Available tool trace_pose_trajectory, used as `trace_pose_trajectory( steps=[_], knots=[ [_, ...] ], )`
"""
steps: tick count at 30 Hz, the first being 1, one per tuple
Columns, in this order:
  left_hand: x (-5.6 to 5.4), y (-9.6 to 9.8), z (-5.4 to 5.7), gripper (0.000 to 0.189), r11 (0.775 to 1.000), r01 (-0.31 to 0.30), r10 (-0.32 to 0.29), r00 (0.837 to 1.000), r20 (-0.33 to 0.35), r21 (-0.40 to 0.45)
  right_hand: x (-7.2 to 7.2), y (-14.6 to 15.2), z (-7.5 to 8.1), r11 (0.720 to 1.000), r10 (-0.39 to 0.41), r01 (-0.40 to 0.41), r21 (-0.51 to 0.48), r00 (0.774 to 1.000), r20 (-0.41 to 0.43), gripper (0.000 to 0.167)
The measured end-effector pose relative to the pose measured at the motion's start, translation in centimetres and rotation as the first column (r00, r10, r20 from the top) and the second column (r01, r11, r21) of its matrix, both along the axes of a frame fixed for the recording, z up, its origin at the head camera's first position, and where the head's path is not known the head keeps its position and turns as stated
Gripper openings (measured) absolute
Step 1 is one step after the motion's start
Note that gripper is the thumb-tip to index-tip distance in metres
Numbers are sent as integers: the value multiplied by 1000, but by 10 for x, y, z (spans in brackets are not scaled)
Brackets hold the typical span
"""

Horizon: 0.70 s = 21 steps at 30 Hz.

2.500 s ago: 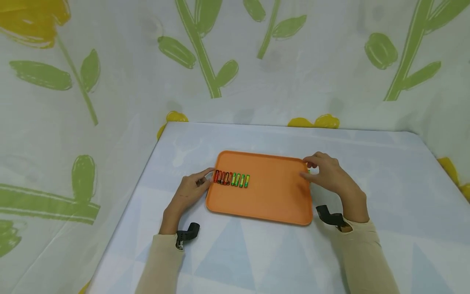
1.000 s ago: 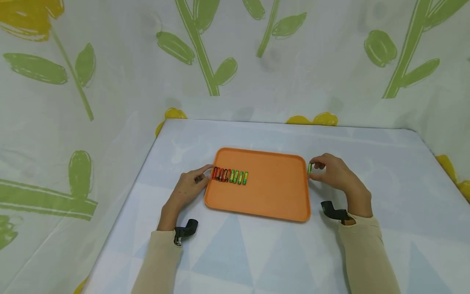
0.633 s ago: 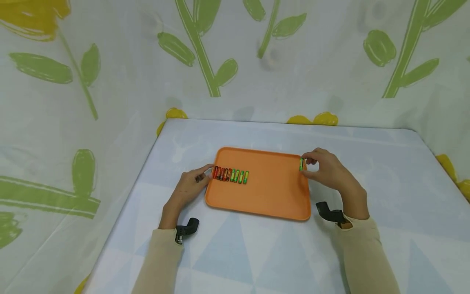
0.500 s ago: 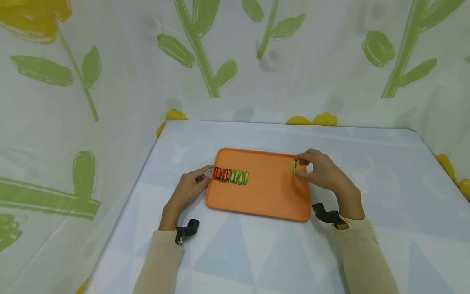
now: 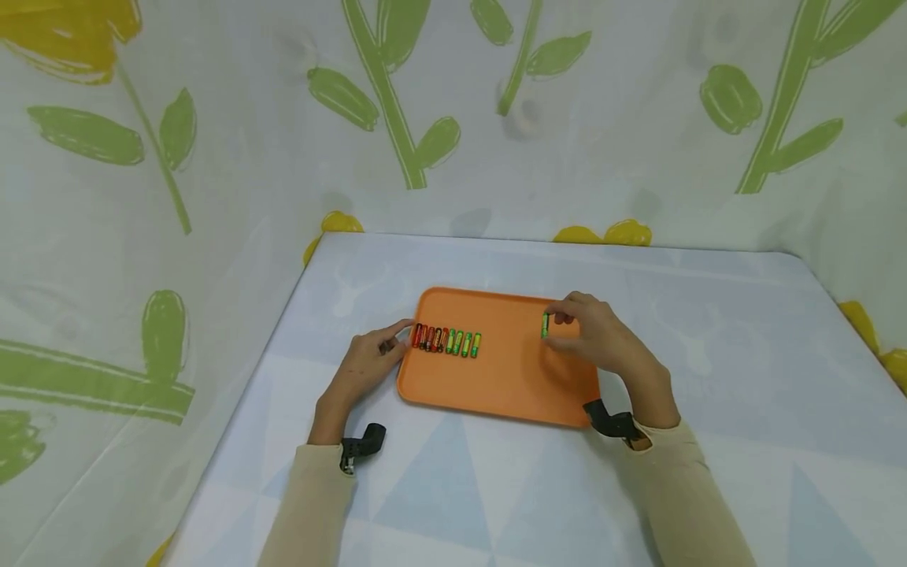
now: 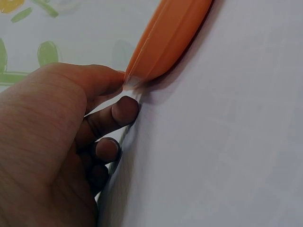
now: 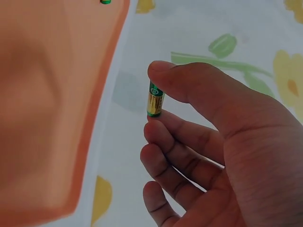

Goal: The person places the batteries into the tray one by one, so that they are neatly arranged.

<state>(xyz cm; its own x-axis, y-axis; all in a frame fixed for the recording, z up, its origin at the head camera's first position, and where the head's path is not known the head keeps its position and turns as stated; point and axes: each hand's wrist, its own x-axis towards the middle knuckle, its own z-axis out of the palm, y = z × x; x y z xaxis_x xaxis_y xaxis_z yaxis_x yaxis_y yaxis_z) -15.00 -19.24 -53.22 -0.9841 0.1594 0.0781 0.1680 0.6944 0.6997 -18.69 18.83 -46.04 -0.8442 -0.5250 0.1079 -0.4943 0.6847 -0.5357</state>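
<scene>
An orange tray [image 5: 496, 386] lies on the table. Along its left side runs a row of several AAA-size batteries, red and black ones [image 5: 429, 339] first, then green and yellow ones [image 5: 464, 344]. My left hand [image 5: 364, 362] rests against the tray's left rim, index finger and thumb touching it apart from each other; in the left wrist view the thumb [image 6: 102, 79] meets the rim. Above the right half of the tray, my right hand [image 5: 602, 339] pinches one green battery [image 5: 545, 325] upright by its ends, between thumb and fingertip, as the right wrist view confirms [image 7: 155, 99].
The table has a pale cloth [image 5: 439, 472] with blue triangles. Behind and to the left hang white curtains [image 5: 248, 157] printed with leaves and yellow flowers. Black wrist mounts [image 5: 363, 442] sit on both forearms, the right one over the tray's near right corner.
My right hand has picked up a green battery at the tray's right edge and carried it left over the tray. My left hand and the row of batteries have stayed in place.
</scene>
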Motion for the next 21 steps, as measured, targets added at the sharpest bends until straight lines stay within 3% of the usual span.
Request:
trace_pose_trajectory(
  steps=[12,21],
  knots=[
    [1,1,-4,43,1000,-3,3,1000,4,-3,6,-27,-6,1000,17,-17,-5,1000,-5,36],
    [1,1,-3,42,1000,-2,2,1000,-16,-6,6,-45,-17,999,33,-31,31,998,-53,38]
  ],
)
